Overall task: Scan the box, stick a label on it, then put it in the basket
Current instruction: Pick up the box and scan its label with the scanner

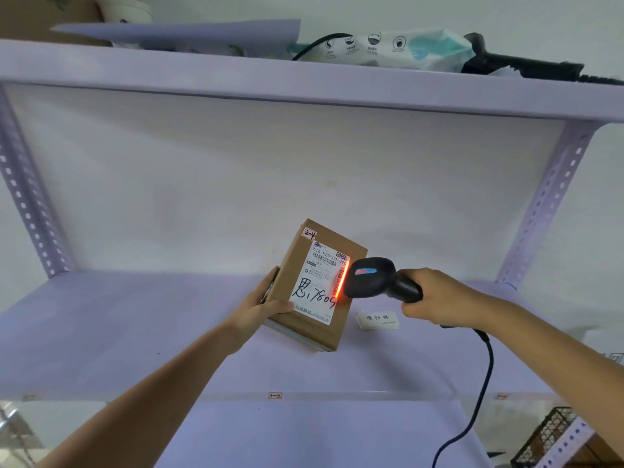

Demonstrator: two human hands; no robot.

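A brown cardboard box (293,265) with a white shipping label (319,282) is held tilted above the shelf board, my left hand (265,307) gripping its lower left edge. My right hand (435,297) grips the handle of a black barcode scanner (371,276), whose head sits right beside the box's right side. A red-orange scan line (341,278) glows across the barcode on the label's right edge. A small stack of white labels (377,320) lies on the shelf just right of the box. A black wire basket (553,437) shows at the bottom right corner.
The pale shelf board (135,332) spans the view, with perforated metal uprights (30,211) at both sides. The scanner's cable (479,400) hangs down past the shelf's front edge. The upper shelf (304,82) carries paper sheets, a plastic bag and a black tool.
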